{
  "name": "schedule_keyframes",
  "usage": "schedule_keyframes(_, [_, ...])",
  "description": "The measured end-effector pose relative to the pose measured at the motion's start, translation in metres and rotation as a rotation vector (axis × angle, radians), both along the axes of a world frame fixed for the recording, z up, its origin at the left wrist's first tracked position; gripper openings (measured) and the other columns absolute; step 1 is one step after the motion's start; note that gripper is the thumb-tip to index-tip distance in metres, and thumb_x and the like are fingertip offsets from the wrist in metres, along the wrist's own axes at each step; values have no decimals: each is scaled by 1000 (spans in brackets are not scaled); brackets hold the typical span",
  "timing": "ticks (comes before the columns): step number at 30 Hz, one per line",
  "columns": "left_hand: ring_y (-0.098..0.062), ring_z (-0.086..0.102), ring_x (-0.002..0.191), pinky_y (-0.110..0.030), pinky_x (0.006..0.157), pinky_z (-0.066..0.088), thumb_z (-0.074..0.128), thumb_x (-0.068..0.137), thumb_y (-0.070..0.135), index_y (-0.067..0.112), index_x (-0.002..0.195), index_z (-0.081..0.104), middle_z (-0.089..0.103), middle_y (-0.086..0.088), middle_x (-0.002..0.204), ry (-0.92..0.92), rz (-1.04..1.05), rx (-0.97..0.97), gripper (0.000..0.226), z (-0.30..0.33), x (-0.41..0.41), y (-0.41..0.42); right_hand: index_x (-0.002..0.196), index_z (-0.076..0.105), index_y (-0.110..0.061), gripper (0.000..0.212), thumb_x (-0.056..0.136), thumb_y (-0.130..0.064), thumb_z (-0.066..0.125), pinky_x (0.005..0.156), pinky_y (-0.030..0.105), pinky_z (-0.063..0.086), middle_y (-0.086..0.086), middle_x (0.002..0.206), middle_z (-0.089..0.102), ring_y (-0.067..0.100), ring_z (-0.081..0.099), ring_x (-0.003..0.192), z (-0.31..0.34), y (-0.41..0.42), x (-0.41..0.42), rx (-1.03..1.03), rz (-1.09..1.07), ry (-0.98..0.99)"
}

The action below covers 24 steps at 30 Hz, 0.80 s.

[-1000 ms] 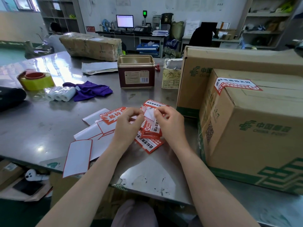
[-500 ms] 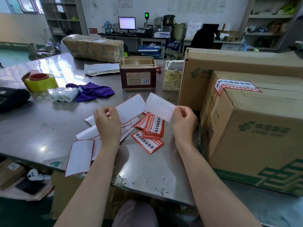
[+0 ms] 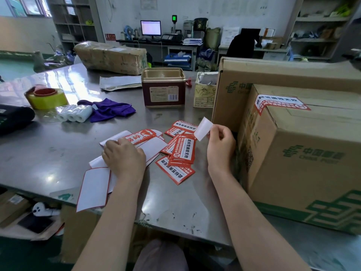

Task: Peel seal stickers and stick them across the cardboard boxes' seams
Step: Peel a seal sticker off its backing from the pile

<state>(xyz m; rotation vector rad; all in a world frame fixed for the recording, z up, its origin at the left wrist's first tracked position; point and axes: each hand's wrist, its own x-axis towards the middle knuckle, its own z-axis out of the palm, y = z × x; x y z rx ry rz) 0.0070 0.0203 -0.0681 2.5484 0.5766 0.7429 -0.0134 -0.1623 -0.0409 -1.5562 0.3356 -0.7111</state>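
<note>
My right hand (image 3: 220, 147) pinches a peeled seal sticker (image 3: 204, 128) by one end, its white back facing me, just left of the front cardboard box (image 3: 293, 153). That box carries a red and white seal sticker (image 3: 279, 103) folded over its top left edge. A larger cardboard box (image 3: 273, 75) stands behind it. My left hand (image 3: 125, 155) rests palm down on a white backing sheet (image 3: 154, 146) atop the spent backing sheets (image 3: 93, 188). A loose pile of red seal stickers (image 3: 183, 151) lies between my hands on the steel table (image 3: 48, 149).
A brown open tin (image 3: 163, 89) and a small yellowish carton (image 3: 205, 90) stand behind the stickers. To the left are a purple cloth (image 3: 109, 109), white paper rolls (image 3: 75, 113), a yellow tape roll (image 3: 46, 97) and a black object (image 3: 13, 118). A wrapped parcel (image 3: 111, 56) lies far back.
My hands pulled apart, splitting sticker from backing. The left hand dropped with the backing sheet onto the spent pile. The right hand lifted the peeled sticker toward the boxes.
</note>
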Motion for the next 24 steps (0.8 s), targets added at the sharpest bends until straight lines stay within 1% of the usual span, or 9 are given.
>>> schedule_keyframes(2, [-46,45,109,-46,95,35,60,77,3,-6,108,54,48,-31,116,-102,-37,-12,33,4,-1,-1,99,57,-17,15,98,-26,45,51,1,42,-12,84,58,-5,59,70,3,1,-2,-3,43,-13])
schedule_keyframes(4, [-43,48,108,-41,93,37,58,76,-3,-1,106,59,49,-29,115,-357,-151,-52,30,14,-3,-6,101,57,-16,17,98,-27,45,48,-1,40,-15,82,57,-16,59,66,5,2,-5,-14,102,-20])
schedule_keyframes(5, [-40,49,110,-37,93,36,57,77,-1,1,103,61,50,-26,116,-471,-235,-50,27,19,-5,-11,101,57,-17,17,98,-29,45,46,0,40,-15,82,57,-21,57,64,6,4,-5,-23,137,-15])
schedule_keyframes(7, [-33,48,115,-32,97,34,58,81,11,7,98,64,52,-22,117,-564,-438,42,19,26,-7,-24,100,56,-20,16,97,-32,46,47,2,43,-13,83,60,-18,59,62,7,7,-7,-34,194,-7])
schedule_keyframes(9, [-30,45,119,-35,100,33,61,80,25,10,92,67,54,-19,117,-562,-617,149,20,26,-10,-39,98,57,-20,15,96,-32,48,51,5,46,-10,84,62,-10,63,64,8,10,-9,-28,223,-23])
schedule_keyframes(12, [-28,41,121,-37,99,33,63,77,37,13,87,67,56,-17,116,-533,-695,246,26,17,-14,-55,98,59,-20,14,95,-30,51,62,14,47,-6,88,64,3,63,76,8,14,-10,-33,244,-38])
schedule_keyframes(17, [-28,44,118,-36,96,34,67,77,25,11,83,65,56,-16,113,-519,-595,202,15,19,-17,-56,100,59,-22,11,94,-28,52,75,19,50,-7,94,63,7,61,88,12,20,-9,-56,295,-7])
schedule_keyframes(21, [-34,48,118,-37,97,34,65,80,17,9,85,66,56,-18,116,-480,-526,226,9,27,-17,-47,99,59,-26,9,91,-28,55,82,35,56,-4,96,65,15,65,90,23,26,-7,-55,359,21])
schedule_keyframes(24, [-34,48,117,-36,97,33,65,83,17,8,86,67,55,-18,116,-458,-463,161,9,40,-19,-38,107,56,-24,16,91,-28,54,82,36,56,-3,99,63,17,66,93,38,30,-12,-54,394,18])
